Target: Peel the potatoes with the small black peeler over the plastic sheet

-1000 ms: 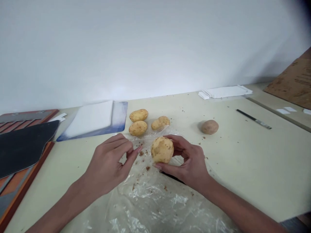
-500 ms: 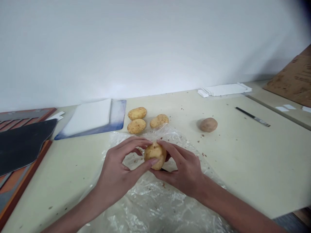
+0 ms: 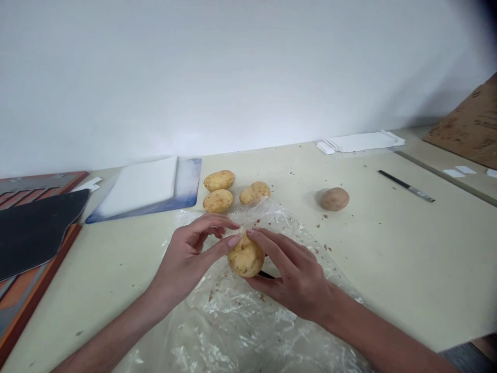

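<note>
Right hand [image 3: 301, 274] is gripping the potato [image 3: 246, 258], thumb side low and fingers over the top right, so it's probably carrying the weight. Left hand [image 3: 184, 254] is sitting half open, fingers loosely bent, thumb tip touching the upper left skin; looks like it's steadying or feeling the surface, not bearing load. Potato is hovering over the plastic [image 3: 240, 331], which is covering the near middle of the tabletop [image 3: 404, 259], likely for catching the brown bits. A dark strip [image 3: 266, 274] is poking out by the right thumb; can't tell if it's being held or just lying there. Three yellow potatoes [image 3: 219, 180] are resting just past the plastic's far edge, grouped together. Brown potato [image 3: 334, 199] is lying apart on the right, maybe being kept separate. Black tool [image 3: 406, 185] is lying nearer the tabletop's right edge.
</note>
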A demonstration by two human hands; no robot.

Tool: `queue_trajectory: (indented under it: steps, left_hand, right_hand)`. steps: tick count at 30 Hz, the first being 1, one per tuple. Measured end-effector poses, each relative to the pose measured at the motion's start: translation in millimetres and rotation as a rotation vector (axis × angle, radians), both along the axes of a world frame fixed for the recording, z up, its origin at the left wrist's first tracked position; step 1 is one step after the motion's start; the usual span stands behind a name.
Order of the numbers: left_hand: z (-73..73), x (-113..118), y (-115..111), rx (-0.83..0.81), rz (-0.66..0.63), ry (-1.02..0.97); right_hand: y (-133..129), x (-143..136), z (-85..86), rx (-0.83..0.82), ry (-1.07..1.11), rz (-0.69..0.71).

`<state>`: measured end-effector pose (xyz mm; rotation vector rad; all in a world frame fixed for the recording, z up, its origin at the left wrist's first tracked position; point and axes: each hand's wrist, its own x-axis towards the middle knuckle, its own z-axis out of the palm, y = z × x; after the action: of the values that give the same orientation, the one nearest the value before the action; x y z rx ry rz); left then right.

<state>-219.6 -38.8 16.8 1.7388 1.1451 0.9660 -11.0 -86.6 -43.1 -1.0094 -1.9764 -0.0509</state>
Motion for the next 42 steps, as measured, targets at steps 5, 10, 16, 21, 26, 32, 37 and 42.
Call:
queue_trajectory:
  steps: [5,10,16,21,26,32,37,42]
  left_hand:
    - [3.0,-1.3,4.3,-0.042,-0.040,0.050]
    - [19.3,-19.2,7.2,0.260,-0.137,0.513]
    - [23.5,-35.1,0.3,0.659,-0.154,0.884]
    - [17.5,-25.9,-4.6,0.902,-0.197,0.838]
    - [24.7,-22.7,-10.6,0.889,-0.191,0.721]
    - [27.2,-30.7,-6.3,0.863,-0.285,0.826]
    - [26.6,-32.5,-2.3,0.719,-0.267,0.902]
    - [16.8,-34.6,3.5,0.521,-0.288,1.080]
  right_hand:
    - [-0.8,2.0,0.5,0.001,-0.017,0.012]
    - [3.3,4.0,4.5,0.020,0.035,-0.049]
    - [6.6,5.3,9.2,0.025,0.104,-0.141]
    - [5.7,0.6,4.8,0.021,0.091,-0.127]
    - [5.9,-1.3,0.6,0.012,0.087,-0.129]
    - [7.1,2.9,4.4,0.003,0.094,-0.181]
    - [10.1,8.5,9.9,0.038,0.091,-0.224]
    - [11.3,11.6,10.9,0.051,0.081,-0.269]
